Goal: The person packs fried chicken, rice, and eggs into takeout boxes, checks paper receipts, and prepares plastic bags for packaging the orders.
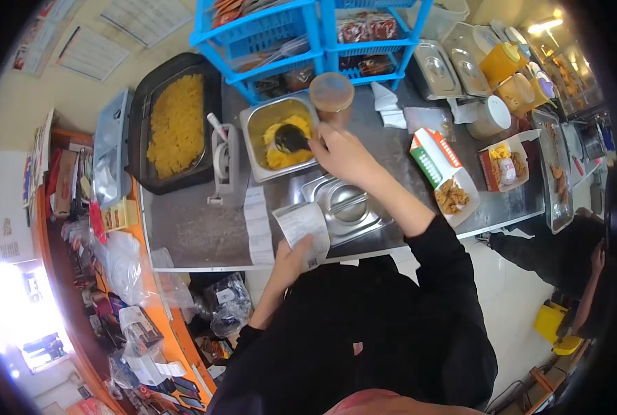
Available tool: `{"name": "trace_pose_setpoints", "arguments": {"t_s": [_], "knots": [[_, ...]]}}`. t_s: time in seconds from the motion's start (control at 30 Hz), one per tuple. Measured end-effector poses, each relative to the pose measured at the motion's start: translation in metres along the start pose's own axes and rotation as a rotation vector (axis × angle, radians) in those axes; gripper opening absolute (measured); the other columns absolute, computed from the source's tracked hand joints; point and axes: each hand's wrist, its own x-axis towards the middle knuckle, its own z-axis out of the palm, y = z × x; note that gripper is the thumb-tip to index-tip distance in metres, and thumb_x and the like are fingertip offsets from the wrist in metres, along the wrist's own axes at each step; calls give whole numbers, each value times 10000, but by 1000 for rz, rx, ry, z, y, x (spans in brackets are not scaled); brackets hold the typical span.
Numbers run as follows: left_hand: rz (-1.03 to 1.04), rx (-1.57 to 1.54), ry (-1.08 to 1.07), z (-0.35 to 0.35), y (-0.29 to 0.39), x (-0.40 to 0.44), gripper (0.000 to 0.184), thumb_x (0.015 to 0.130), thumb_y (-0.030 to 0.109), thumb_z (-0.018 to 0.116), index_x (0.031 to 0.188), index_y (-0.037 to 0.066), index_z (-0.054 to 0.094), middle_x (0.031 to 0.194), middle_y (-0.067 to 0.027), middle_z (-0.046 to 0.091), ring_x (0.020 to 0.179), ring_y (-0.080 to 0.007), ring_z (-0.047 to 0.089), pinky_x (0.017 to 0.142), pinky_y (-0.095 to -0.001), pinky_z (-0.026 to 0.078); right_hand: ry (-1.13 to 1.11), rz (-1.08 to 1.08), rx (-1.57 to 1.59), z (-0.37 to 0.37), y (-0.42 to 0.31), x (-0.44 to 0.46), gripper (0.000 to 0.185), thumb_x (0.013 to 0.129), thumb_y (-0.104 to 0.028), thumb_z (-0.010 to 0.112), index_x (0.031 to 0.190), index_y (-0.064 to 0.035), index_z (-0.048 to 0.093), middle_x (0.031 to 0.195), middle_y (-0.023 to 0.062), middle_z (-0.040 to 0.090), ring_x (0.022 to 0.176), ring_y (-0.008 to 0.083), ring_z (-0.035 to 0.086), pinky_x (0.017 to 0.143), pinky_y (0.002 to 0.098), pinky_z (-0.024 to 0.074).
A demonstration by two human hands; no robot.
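My right hand [343,155] is closed around the handle of a black serving spoon [292,138]. The spoon's bowl rests in yellow food [278,158] inside a deep steel pan [251,131]. Lower down, near the counter's front edge, my left hand [293,259] grips a white printed paper piece [301,223]; whether it is a flat slip or a small container I cannot tell. Just beyond that paper lies a steel pan lid [353,207] with a handle. A long paper slip [258,225] is on the counter to the left.
A black tray [137,131] of yellow rice stands at the left, beside a tape dispenser [224,162]. Blue racks [256,52] and a lidded tub [332,97] are behind the pan. Food boxes [429,162] with fried pieces sit right. Another person's sleeve [536,245] shows at far right.
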Motion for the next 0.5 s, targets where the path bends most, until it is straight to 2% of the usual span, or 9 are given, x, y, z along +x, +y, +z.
{"name": "trace_pose_setpoints", "arguments": {"t_s": [0.03, 0.1, 0.17, 0.23, 0.3, 0.37, 0.4, 0.43, 0.5], "knots": [[-36, -72, 64, -7, 1, 3, 355, 855, 104, 567, 1183, -17, 504, 1080, -91, 599, 994, -164, 557, 846, -293, 440, 95, -62, -44, 7, -4, -1, 177, 818, -150, 542, 888, 13, 538, 859, 236, 570, 813, 434, 551, 708, 480, 437], [156, -35, 70, -26, -14, 20, 428, 832, 71, 579, 1237, -11, 465, 1107, -97, 586, 994, -172, 559, 848, -293, 440, 272, -190, -127, 16, -8, -8, 171, 808, -124, 563, 894, 14, 510, 859, 238, 568, 820, 424, 540, 683, 456, 430], [332, -68, 103, -36, -27, 33, 536, 805, 46, 599, 1304, 4, 408, 1159, -111, 553, 1005, -185, 553, 855, -299, 439, -14, 70, -63, 21, -1, -48, 184, 787, -114, 594, 913, 4, 531, 946, 213, 560, 851, 394, 548, 724, 432, 447], [471, -26, 179, -34, -43, 52, 626, 785, 25, 611, 1354, 21, 353, 1220, -154, 502, 1055, -224, 529, 886, -324, 426, -187, 56, -163, 46, 29, -101, 251, 765, -149, 633, 974, -31, 561, 992, 172, 556, 913, 352, 543, 789, 411, 445], [575, 163, 269, -34, -67, 69, 668, 777, 1, 608, 1378, 32, 318, 1264, -216, 454, 1133, -284, 494, 937, -362, 400, -109, -58, -338, 64, 43, -136, 419, 758, -238, 666, 1133, -94, 547, 1161, 172, 498, 1123, 381, 451, 868, 455, 401], [514, 402, 206, -33, -76, 67, 678, 765, 28, 631, 1373, 49, 333, 1273, -242, 416, 1139, -336, 472, 939, -377, 393, -70, -72, -403, 73, 56, -147, 545, 744, -315, 687, 1225, -123, 515, 1320, 174, 404, 1250, 395, 355, 933, 468, 360], [486, 519, 171, -30, -77, 67, 683, 758, 42, 642, 1371, 58, 341, 1278, -256, 397, 1143, -362, 461, 940, -385, 389, -65, -82, -413, 73, 61, -145, 533, 751, -287, 681, 1230, -125, 511, 1315, 172, 411, 1244, 398, 358, 942, 471, 356], [522, 561, 180, -28, -83, 68, 728, 723, 127, 714, 1355, 43, 362, 1252, -273, 387, 1123, -415, 423, 939, -426, 363, -43, -87, -403, 72, 66, -140, 529, 755, -271, 678, 1232, -117, 508, 1317, 176, 407, 1244, 401, 357, 952, 474, 349], [615, 769, 275, -28, -77, 65, 765, 694, 190, 744, 1349, 48, 375, 1269, -278, 356, 1116, -424, 403, 936, -445, 347, 6, -61, -413, 67, 64, -126, 512, 771, -222, 663, 1236, -82, 501, 1336, 190, 387, 1254, 409, 337, 987, 474, 325]]}}
